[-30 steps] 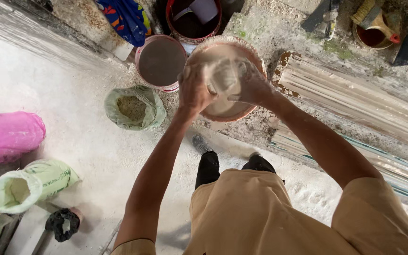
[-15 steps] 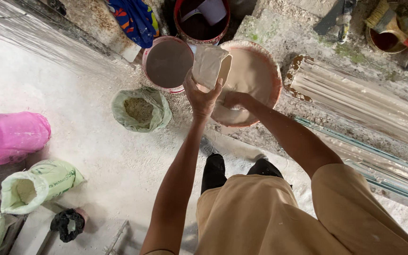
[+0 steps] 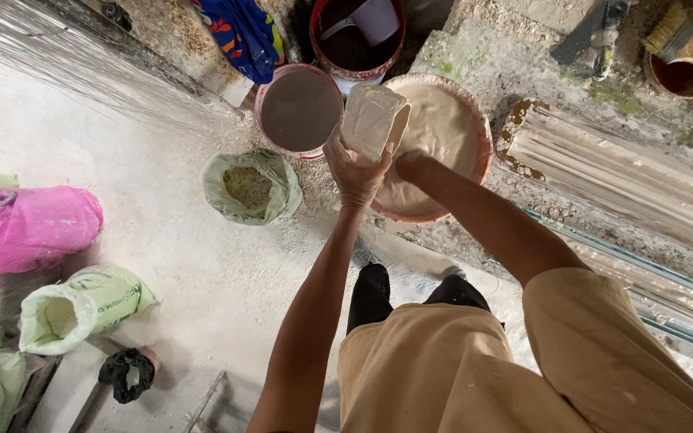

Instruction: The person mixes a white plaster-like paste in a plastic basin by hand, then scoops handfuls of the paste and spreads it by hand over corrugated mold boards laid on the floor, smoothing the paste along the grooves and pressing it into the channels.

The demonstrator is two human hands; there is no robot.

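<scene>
From the head view, the left hand [image 3: 356, 167] grips a plaster-coated scoop [image 3: 372, 120] from below, fingers wrapped shut around it, holding it tilted above the near rim of the wide basin [image 3: 483, 132] of pale wet mix. The right hand [image 3: 411, 163] reaches into that basin beside the scoop; how far it is open I cannot tell. Around them stand a bucket of grey liquid [image 3: 298, 110], an open green sack of powder [image 3: 248, 187], a pink bag [image 3: 34, 224] and a stack of white mouldings [image 3: 619, 172].
</scene>
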